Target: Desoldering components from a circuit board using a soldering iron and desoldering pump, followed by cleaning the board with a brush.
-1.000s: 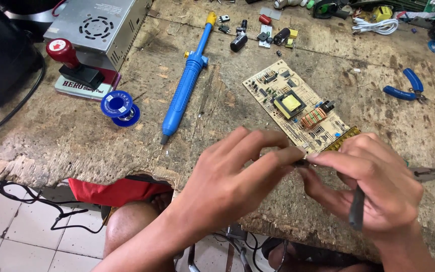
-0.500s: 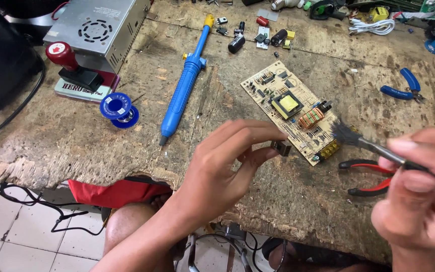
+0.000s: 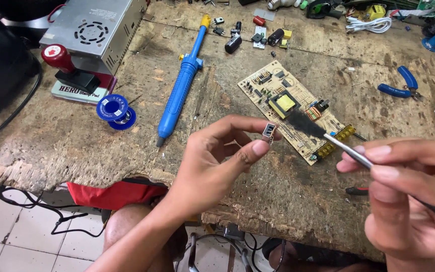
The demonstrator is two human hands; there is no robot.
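My left hand point(image 3: 217, 161) pinches a small grey metal connector part point(image 3: 268, 132) between thumb and forefinger, held up above the workbench. My right hand point(image 3: 414, 194) grips a thin brush point(image 3: 328, 137) with a metal ferrule and dark bristles; the bristles hover just right of the connector. Behind both lies a tan circuit board point(image 3: 278, 90) with a yellow transformer, flat on the worn wooden bench point(image 3: 76, 151).
A blue desoldering pump point(image 3: 182, 85) lies left of the board, near a blue solder spool point(image 3: 113, 109), a red-knobbed stamp point(image 3: 69, 70) and a grey power supply box point(image 3: 96, 27). Blue-handled pliers point(image 3: 399, 85) rest at right. Small loose components point(image 3: 258, 32) sit at the back.
My hands came apart from a joined position. The left hand rose with the connector now visible at its fingertips, and the right hand lifted the brush up beside it.
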